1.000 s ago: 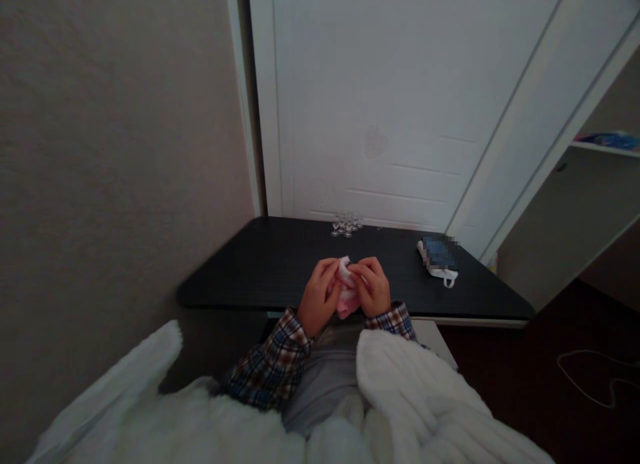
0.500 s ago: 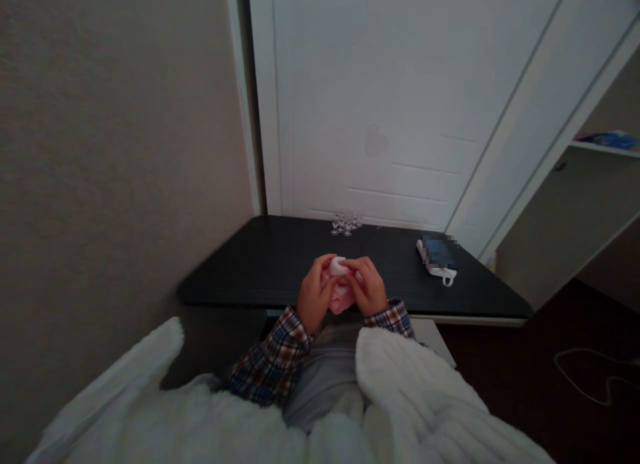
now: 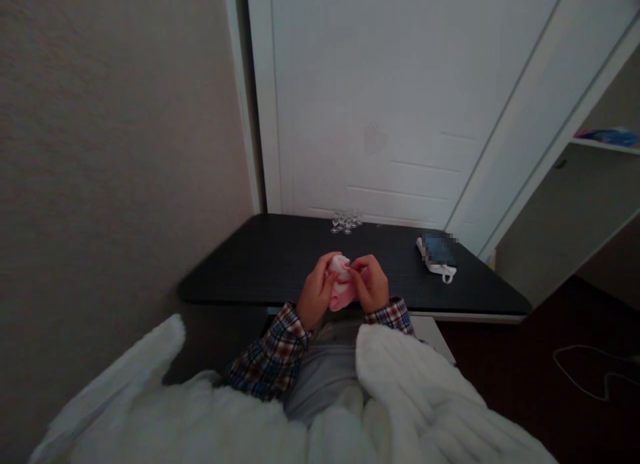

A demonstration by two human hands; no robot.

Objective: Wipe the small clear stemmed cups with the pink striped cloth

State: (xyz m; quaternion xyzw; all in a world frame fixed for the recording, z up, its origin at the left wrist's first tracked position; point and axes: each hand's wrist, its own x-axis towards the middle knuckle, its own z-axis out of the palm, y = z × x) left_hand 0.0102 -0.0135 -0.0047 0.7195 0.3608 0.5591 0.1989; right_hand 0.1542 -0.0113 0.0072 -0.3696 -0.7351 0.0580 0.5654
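A pink and white cloth (image 3: 342,297) is bunched up between my two hands, just above the near edge of the black table. My left hand (image 3: 316,294) wraps around its left side. On the right, my right hand (image 3: 371,285) pinches a fold with thumb and fingertips. Whether something small sits inside the folds cannot be made out. Beyond my hands, several small clear stemmed glasses (image 3: 346,221) stand in a cluster near the table's back edge, apart from my fingers.
The dark table (image 3: 240,264) reaches back to a white panelled door (image 3: 400,84). At its right lies a white pouch (image 3: 440,271) with a strap, under a dark phone-like device (image 3: 437,249). A pale cable (image 3: 580,348) runs over the floor at far right.
My right fingers have shifted slightly and now pinch the cloth at its right side, showing more of the white part on top. The cloth stays in both hands.
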